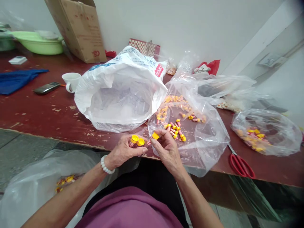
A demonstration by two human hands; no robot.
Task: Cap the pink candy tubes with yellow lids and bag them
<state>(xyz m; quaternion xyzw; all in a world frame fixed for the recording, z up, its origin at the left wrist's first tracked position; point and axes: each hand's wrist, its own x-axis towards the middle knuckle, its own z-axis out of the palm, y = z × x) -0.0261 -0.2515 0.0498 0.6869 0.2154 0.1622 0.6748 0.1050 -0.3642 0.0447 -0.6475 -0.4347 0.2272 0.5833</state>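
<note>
Two small red-patterned tubes with yellow caps [134,138] are gripped in my left hand [122,150], caps facing up. Between the thumb and fingers of my right hand [167,150] is another such yellow-capped tube [155,136], tilted, its patterned end toward the left hand. Both hands are close together over the table's front edge. Just beyond the right hand, several more capped tubes [175,129] lie in an open clear plastic bag [209,139]. A large white sack [95,122] stands behind the hands with its mouth toward me; clear plastic shows inside.
Red-handled scissors [241,166] lie at the front edge, beside another clear bag [285,139] of tubes. Below left is a plastic bag [28,190] holding more. On the red table [42,114] are a white cup [72,80], a phone [47,88], a green basin [40,46] and a cardboard box [83,34].
</note>
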